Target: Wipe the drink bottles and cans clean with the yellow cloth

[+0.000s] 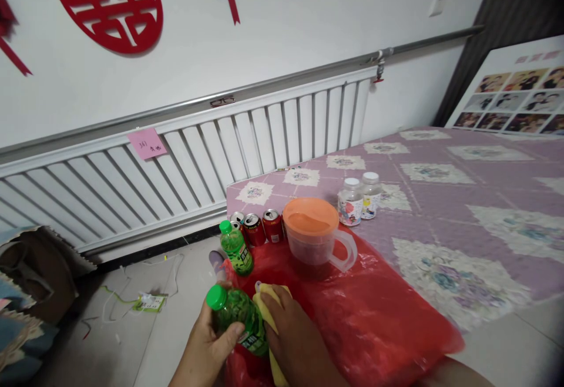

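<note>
My left hand (209, 340) is wrapped round a green plastic bottle (247, 316) with a green cap, held tilted low in front of me. In my right hand (299, 334) is a yellow cloth (274, 310), pressed against the bottle's side. A red plastic bag (352, 310) lies spread beneath both hands. Just beyond them stands a second green bottle (238, 249), upright on the bag's edge. Behind it are several red drink cans (273, 226). A clear plastic pitcher (311, 246) with an orange lid (311, 216) rests on the bag.
Two clear jars (351, 202) with white caps stand behind the pitcher on a purple floral tablecloth (432, 199). A white radiator (264, 140) runs along the wall. Wires and a green-white packet (150, 303) lie on the floor at left. A photo board (511, 90) leans at right.
</note>
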`<state>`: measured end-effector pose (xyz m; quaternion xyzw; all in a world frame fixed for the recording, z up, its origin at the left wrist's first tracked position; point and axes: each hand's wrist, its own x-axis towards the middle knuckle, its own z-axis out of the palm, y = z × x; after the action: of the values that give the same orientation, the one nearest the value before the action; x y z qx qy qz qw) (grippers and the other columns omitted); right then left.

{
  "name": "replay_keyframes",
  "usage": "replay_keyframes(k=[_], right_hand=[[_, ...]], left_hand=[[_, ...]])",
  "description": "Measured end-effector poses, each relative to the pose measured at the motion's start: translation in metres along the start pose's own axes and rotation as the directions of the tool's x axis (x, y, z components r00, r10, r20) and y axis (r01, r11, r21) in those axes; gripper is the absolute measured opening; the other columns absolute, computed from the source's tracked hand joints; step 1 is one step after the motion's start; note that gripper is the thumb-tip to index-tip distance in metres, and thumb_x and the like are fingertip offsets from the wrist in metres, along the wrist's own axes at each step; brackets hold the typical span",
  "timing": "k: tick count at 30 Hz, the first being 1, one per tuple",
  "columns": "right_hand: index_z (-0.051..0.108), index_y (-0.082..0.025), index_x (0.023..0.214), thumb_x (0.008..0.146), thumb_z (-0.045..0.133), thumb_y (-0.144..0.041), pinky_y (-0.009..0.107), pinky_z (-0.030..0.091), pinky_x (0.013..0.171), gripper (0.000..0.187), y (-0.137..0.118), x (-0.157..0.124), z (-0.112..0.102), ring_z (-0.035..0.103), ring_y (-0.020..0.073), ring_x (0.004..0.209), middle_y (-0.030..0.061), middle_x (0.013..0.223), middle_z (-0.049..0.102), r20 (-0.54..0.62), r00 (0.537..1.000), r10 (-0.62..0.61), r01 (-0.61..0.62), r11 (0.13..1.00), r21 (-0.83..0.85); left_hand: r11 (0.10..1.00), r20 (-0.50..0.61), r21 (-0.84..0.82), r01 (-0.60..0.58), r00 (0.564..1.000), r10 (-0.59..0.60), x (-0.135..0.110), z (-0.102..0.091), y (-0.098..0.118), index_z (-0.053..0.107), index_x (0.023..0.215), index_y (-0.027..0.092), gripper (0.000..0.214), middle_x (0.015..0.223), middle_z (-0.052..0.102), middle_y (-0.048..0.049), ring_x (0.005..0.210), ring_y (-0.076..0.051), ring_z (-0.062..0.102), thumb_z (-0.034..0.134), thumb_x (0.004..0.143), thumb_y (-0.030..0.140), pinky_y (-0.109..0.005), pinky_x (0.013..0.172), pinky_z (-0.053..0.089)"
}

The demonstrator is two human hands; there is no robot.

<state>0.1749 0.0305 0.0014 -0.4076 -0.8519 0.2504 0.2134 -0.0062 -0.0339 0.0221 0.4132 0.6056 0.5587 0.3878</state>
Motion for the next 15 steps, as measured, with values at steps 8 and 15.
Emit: replay_keyframes(k=[8,15], right_hand=[[0.059,-0.023,0.142,0.088,0.052,-0.006,0.043,0.048,0.114,0.057,-0.001,0.0,-0.011,0.054,0.0235,0.137,0.0101,0.148,0.059,-0.134,0.985,-0.105,0.115,0.991,0.072],[0.055,-0.021,0.143,0.091,0.052,-0.012,0.043,0.051,0.112,0.053,-0.01,-0.011,-0.021,0.054,0.026,0.137,0.0131,0.151,0.055,-0.262,0.939,-0.225,0.228,0.974,-0.021]], left_hand=[[0.999,-0.109,0.038,0.0,0.994,0.005,0.003,0.001,-0.003,0.048,0.129,0.02,0.073,0.117,0.076,-0.0133,0.104,-0.031,0.075,0.082,0.067,0.037,-0.042,0.092,0.06],[0.998,-0.138,0.01,-0.057,0.989,0.058,0.006,0.007,-0.003,0.049,0.121,0.022,0.066,0.112,0.077,-0.0099,0.101,-0.03,0.076,0.081,0.064,0.029,-0.04,0.089,0.061]])
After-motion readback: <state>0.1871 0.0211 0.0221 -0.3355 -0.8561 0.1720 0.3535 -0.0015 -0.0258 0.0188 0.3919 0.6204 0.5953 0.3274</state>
